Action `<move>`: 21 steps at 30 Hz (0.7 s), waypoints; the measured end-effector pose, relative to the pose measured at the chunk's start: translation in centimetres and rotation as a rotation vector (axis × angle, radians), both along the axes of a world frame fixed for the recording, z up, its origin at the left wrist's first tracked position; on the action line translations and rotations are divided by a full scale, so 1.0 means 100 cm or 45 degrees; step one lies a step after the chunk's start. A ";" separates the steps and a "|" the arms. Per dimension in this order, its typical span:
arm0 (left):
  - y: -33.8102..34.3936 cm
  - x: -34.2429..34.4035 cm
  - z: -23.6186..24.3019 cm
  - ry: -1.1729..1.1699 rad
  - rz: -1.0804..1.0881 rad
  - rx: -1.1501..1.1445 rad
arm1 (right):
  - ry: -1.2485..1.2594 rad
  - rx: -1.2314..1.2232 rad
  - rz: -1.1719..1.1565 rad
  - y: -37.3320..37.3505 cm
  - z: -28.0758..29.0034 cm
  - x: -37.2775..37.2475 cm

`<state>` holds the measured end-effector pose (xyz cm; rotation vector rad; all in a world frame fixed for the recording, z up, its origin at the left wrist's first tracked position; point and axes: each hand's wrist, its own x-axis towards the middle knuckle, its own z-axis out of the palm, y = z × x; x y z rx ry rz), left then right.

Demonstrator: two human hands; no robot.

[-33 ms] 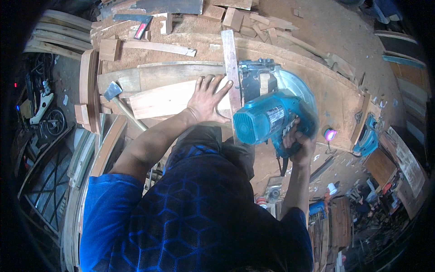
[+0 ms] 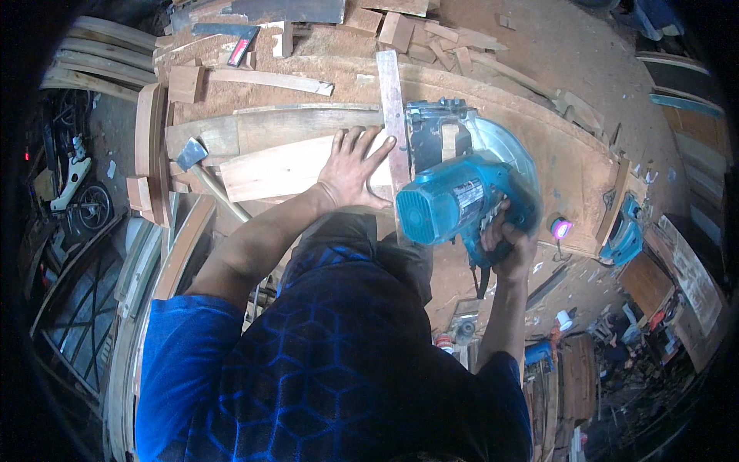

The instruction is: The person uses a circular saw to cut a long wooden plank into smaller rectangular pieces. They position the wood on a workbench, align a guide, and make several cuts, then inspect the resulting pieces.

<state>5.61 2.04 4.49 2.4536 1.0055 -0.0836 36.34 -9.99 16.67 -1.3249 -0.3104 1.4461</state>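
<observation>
My right hand [image 2: 508, 242] is wrapped round the rear handle of a teal circular saw [image 2: 443, 204]. The saw's base plate lies against the right side of a narrow straight wooden strip [image 2: 393, 108]. The strip runs crosswise over a pale board [image 2: 273, 169] on the workbench. My left hand [image 2: 352, 165] is spread on the board's right end, its fingertips and thumb against the strip's left edge. The saw's body and guard hide its blade and the wood under it.
A hatchet [image 2: 194, 154] lies left of the board. Farther back are wooden offcuts [image 2: 396, 32] and a try square [image 2: 242, 45]. A lit round lamp [image 2: 560, 228] and another teal power tool [image 2: 625, 231] are at right. Stacked curved planks [image 2: 104, 54] stand far left.
</observation>
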 end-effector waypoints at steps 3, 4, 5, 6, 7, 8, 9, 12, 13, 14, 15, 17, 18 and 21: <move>0.002 0.001 0.002 0.030 -0.002 -0.046 | 0.012 -0.003 0.005 0.004 0.000 0.001; 0.002 0.000 0.002 0.041 -0.006 -0.051 | 0.015 -0.008 0.005 0.006 0.000 0.001; 0.002 0.000 0.002 0.052 -0.009 -0.057 | 0.011 0.004 0.007 0.007 0.000 0.000; 0.002 0.000 0.002 0.062 -0.013 -0.063 | 0.006 0.015 0.007 0.009 0.000 0.000; 0.002 0.000 0.002 0.061 -0.013 -0.065 | 0.002 0.027 0.008 0.011 0.000 -0.001; 0.002 0.000 0.002 0.060 -0.012 -0.067 | 0.005 0.017 0.005 0.012 0.001 0.000; 0.002 0.000 0.002 0.059 -0.012 -0.069 | 0.007 0.007 0.002 0.013 0.001 0.000; 0.002 0.000 0.004 0.056 -0.013 -0.068 | 0.012 -0.014 -0.010 0.015 0.001 0.000; 0.002 0.000 0.003 0.045 -0.011 -0.065 | 0.014 -0.019 -0.015 0.015 0.001 -0.001; 0.002 -0.001 0.003 0.034 -0.009 -0.061 | 0.013 -0.003 -0.013 0.016 0.001 -0.001; 0.002 -0.001 0.002 0.023 -0.007 -0.058 | 0.013 0.013 -0.011 0.018 0.001 -0.002; 0.002 0.000 0.004 0.027 -0.005 -0.053 | 0.018 0.026 -0.011 0.020 0.001 -0.002; 0.002 0.000 0.004 0.029 -0.005 -0.050 | 0.024 0.024 -0.013 0.020 0.001 -0.002; 0.000 -0.002 -0.004 -0.037 -0.004 0.034 | 0.021 0.006 -0.025 0.023 0.001 -0.002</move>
